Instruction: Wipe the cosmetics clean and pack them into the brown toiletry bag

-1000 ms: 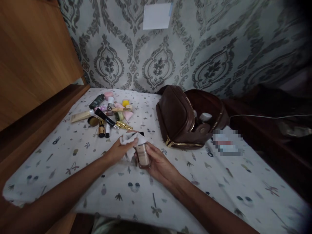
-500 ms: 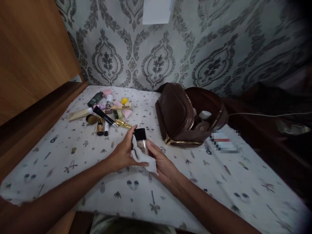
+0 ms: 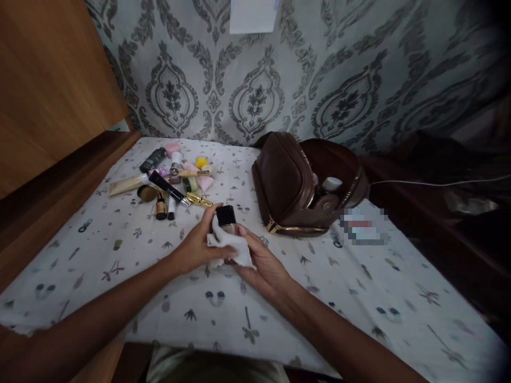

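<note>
Between my two hands is a glass foundation bottle [image 3: 226,215] with a square black cap, tilted a little above the table. My left hand [image 3: 203,242] presses a white wipe [image 3: 233,247] around the front of the bottle, its thumb lying across the cloth. From the other side my right hand [image 3: 261,263] grips the bottle, fingers along its right edge. The wipe covers most of the bottle's lower body. Just beyond my left fingertips lies a gold tube [image 3: 198,199].
Several cosmetics, among them a black tube [image 3: 165,186], a cream tube [image 3: 125,185] and a dark green bottle [image 3: 152,159], lie at the back left. An unzipped brown bag [image 3: 285,181] with items inside stands at the back right. A blurred packet [image 3: 364,226] lies beside it.
My left thumb and the wipe have moved up over the bottle's front, covering more of the glass. The view has shifted slightly.
</note>
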`<state>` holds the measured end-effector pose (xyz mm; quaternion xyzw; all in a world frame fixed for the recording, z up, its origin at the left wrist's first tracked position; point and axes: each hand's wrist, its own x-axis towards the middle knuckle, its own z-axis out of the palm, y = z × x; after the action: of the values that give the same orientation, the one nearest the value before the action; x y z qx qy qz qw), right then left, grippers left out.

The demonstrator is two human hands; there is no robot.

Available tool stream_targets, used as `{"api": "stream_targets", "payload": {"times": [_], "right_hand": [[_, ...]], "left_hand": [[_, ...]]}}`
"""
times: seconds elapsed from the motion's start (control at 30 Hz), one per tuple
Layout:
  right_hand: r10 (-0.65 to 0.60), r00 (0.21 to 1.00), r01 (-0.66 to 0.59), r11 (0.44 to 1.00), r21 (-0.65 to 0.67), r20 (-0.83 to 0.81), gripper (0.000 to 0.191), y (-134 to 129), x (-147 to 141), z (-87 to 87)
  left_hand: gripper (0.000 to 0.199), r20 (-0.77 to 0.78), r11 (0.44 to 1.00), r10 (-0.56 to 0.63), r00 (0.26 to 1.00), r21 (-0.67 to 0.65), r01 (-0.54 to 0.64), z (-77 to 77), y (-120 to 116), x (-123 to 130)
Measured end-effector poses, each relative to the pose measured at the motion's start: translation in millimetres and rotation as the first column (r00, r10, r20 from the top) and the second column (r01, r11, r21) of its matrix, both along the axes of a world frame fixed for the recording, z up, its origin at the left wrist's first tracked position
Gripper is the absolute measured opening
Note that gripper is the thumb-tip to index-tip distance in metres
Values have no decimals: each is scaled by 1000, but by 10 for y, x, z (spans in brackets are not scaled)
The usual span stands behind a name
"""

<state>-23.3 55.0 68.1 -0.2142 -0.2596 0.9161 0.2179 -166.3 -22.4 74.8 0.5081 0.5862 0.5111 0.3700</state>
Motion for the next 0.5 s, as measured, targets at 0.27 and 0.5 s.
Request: {"api": "stream_targets", "payload": {"times": [0.27,0.5], "right_hand": [[-20,1000,20,998,52,5,28,-1,-21,54],[29,999,-29,999,-29,-16,20,12,-13,-24]], "left_hand": [[132,-150,994,-106,983,-2,107,-24,-29,-14],[41,-124,970,70,990,238,-39,-14,16,-70]]}}
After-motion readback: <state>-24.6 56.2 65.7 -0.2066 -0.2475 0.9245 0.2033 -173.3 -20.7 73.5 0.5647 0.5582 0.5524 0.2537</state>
